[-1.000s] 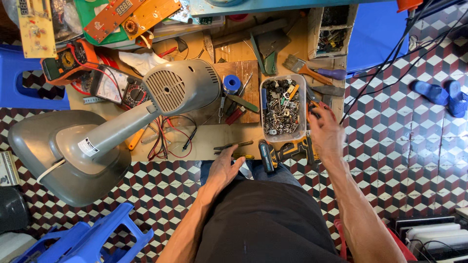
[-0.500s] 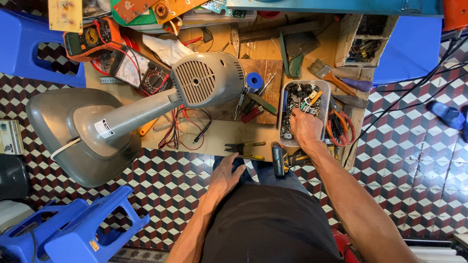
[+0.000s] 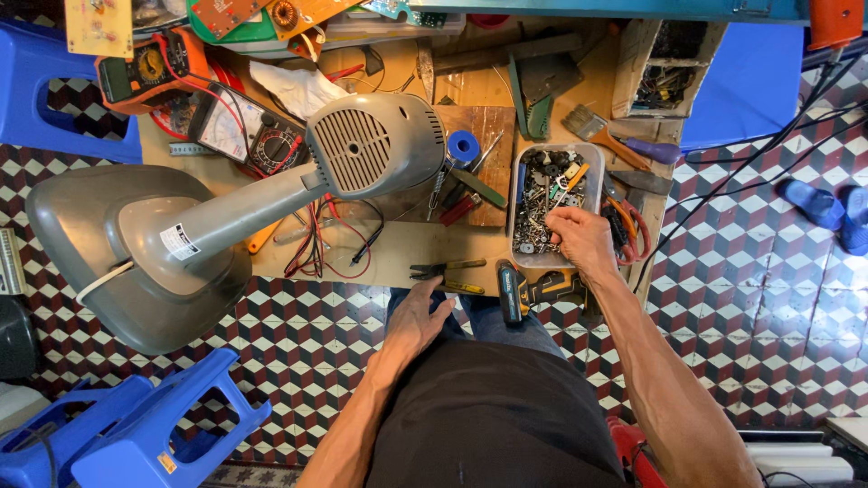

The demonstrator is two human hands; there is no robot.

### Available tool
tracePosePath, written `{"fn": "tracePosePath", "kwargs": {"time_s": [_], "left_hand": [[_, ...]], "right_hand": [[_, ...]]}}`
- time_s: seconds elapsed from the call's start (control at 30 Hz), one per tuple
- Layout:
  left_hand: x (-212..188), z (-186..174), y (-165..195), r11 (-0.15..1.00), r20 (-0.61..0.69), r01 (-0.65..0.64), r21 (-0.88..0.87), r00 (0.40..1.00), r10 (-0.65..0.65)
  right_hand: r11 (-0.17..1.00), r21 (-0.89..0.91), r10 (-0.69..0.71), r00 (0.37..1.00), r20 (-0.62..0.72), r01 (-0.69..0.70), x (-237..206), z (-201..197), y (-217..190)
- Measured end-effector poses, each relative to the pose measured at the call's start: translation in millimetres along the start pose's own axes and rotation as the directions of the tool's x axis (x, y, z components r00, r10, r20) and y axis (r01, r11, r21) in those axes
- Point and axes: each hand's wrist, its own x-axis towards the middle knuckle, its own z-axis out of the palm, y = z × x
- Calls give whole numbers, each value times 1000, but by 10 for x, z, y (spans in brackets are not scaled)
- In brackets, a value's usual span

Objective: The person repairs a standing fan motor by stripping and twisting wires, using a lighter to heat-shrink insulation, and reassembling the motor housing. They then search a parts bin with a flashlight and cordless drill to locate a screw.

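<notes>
**Right hand in the parts tray, left hand resting on the lap**

Seated at a low wooden workbench point(image 3: 407, 258), seen from above. Right hand point(image 3: 579, 237) reaching into the clear plastic tray point(image 3: 517, 194) of screws and small metal parts at the bench's near right, fingers curled down among the pieces as if sorting or picking. Cannot tell whether anything is pinched between the fingertips: hidden under the knuckles and lost in the clutter. Tray set within easy reach of that arm, just beside the orange-handled pliers point(image 3: 628, 230) on its right.

Left hand point(image 3: 418, 318) lying loose and open on the thigh, palm down, holding nothing, fingertips just short of the bench edge. Near it, on the bench lip, a pair of dark pliers with yellow grips point(image 3: 448, 268), and to their right a cordless screwdriver point(image 3: 529, 291) overhanging the edge, handy for either hand.

Laid across the left half of the bench, a grey pedestal fan body: motor housing point(image 3: 371, 145) on the wood with its vented back facing up, base point(image 3: 127, 253) hanging out over the tiled floor point(image 3: 741, 298), presumably tipped over so the rear is open to work on. Red and black test leads point(image 3: 325, 244) trailing beneath the fan's neck from the analogue meter point(image 3: 240, 131). Blue tape roll point(image 3: 464, 146) beside the housing; a paintbrush point(image 3: 601, 131) farther back right. Blue plastic stool point(image 3: 154, 425) at lower left.
</notes>
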Motion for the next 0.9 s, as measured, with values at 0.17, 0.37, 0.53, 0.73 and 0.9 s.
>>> {"fn": "tracePosePath", "kwargs": {"time_s": [0.17,0.37,0.53,0.73,0.9], "left_hand": [[32,70,47,997,73,-37,75,997,31],[10,96,97,996,102,-25,90,995,16],[16,109,148,993,103,-40,112,994,28],[24,112,139,997,113,19,75,993,-28],[57,66,119,995,107,0,104,994,-11]], "right_hand": [[924,311,187,973,136,-221,-124,-229,109],[733,615,166,953,253,-291,-244,-337,262],[680,687,115,962,246,-257,-352,-414,314],[642,747,25,978,207,-174,-368,-355,308],[579,777,101,967,233,-247,-426,-296,74]]}}
